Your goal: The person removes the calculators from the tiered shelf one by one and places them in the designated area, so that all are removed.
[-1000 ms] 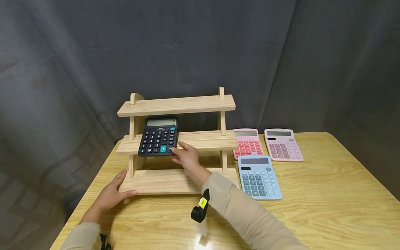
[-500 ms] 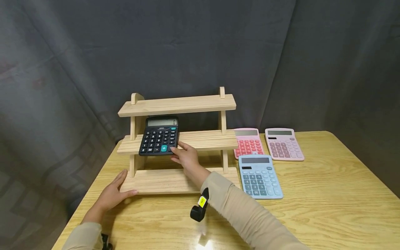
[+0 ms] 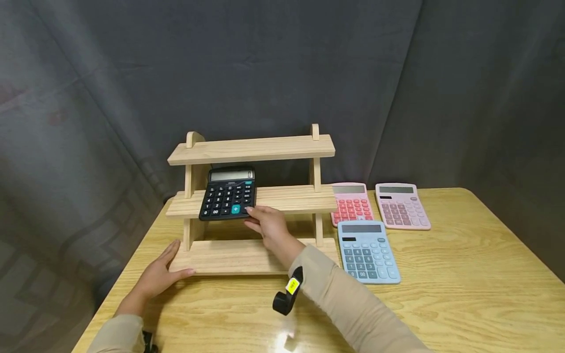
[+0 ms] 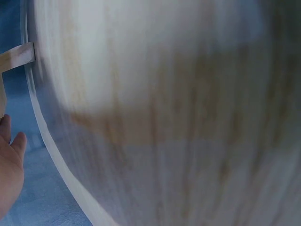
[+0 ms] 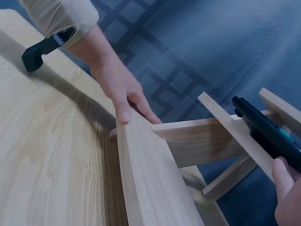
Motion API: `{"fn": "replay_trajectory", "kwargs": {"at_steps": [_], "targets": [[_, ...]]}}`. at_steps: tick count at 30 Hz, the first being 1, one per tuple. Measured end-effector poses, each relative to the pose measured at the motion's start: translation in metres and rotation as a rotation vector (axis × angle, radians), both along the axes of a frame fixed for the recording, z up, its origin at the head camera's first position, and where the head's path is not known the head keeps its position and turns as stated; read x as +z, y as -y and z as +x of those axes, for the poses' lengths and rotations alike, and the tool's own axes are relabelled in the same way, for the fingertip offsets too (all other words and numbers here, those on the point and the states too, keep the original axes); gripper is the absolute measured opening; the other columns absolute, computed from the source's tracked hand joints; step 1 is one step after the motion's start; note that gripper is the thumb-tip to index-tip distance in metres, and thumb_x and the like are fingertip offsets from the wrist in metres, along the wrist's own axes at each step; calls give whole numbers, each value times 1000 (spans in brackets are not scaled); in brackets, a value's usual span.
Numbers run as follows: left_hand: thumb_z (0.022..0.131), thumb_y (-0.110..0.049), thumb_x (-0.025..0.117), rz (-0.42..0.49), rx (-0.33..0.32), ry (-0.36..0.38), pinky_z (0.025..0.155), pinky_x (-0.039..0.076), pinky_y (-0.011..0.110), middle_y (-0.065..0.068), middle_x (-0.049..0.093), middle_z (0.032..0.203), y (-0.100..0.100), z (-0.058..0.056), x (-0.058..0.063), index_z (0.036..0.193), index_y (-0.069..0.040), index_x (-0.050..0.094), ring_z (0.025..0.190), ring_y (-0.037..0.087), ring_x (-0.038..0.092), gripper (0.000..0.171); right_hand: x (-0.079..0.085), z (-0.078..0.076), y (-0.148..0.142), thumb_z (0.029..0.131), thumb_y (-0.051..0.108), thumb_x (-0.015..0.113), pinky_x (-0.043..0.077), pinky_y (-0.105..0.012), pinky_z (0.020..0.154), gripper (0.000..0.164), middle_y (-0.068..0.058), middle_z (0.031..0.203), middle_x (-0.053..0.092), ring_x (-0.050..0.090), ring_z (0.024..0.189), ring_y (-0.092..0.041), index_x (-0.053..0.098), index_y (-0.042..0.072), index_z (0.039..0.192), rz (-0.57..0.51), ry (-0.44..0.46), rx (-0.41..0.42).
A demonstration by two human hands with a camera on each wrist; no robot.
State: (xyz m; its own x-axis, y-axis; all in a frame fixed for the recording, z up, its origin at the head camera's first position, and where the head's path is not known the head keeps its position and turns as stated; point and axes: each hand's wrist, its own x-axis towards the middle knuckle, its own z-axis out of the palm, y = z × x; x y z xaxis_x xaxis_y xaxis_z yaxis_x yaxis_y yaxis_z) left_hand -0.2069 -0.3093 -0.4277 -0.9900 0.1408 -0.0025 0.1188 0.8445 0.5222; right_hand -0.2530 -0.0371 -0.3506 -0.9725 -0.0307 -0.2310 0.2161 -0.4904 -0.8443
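In the head view a black calculator (image 3: 228, 195) leans back on the left part of the middle tier of a three-tier wooden shelf (image 3: 251, 149). My right hand (image 3: 274, 230) pinches the calculator's lower right corner, thumb on its face; the fingers behind are partly hidden. At the bottom tier's left end, my left hand (image 3: 156, 274) grips the board, with the thumb along its front edge and the fingers at its side. The right wrist view shows the left hand (image 5: 117, 84) on that board and the calculator (image 5: 268, 132) edge-on. Pale wood fills most of the left wrist view.
Right of the shelf, a blue calculator (image 3: 368, 252), a pink calculator (image 3: 351, 203) and a pale pink calculator (image 3: 400, 206) lie on the wooden table (image 3: 476, 274). The pink one is partly behind the shelf. A dark curtain (image 3: 282, 63) hangs behind the table.
The right hand and the black calculator have shifted slightly to the right along the middle tier. The left hand stays at the shelf's lower left corner.
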Motion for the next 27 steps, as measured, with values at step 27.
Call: {"fn": "replay_trajectory", "kwargs": {"at_steps": [27], "targets": [[70,-46,66,14,-4,-16,92,20,56,23,16,138,0,2,1,136,4,16,121,44,18,96,6,26,-23,79,-10,53,47,-33,75,25,-17,92,55,56,71,-18,51,-16,104,-97,13,-3]]}}
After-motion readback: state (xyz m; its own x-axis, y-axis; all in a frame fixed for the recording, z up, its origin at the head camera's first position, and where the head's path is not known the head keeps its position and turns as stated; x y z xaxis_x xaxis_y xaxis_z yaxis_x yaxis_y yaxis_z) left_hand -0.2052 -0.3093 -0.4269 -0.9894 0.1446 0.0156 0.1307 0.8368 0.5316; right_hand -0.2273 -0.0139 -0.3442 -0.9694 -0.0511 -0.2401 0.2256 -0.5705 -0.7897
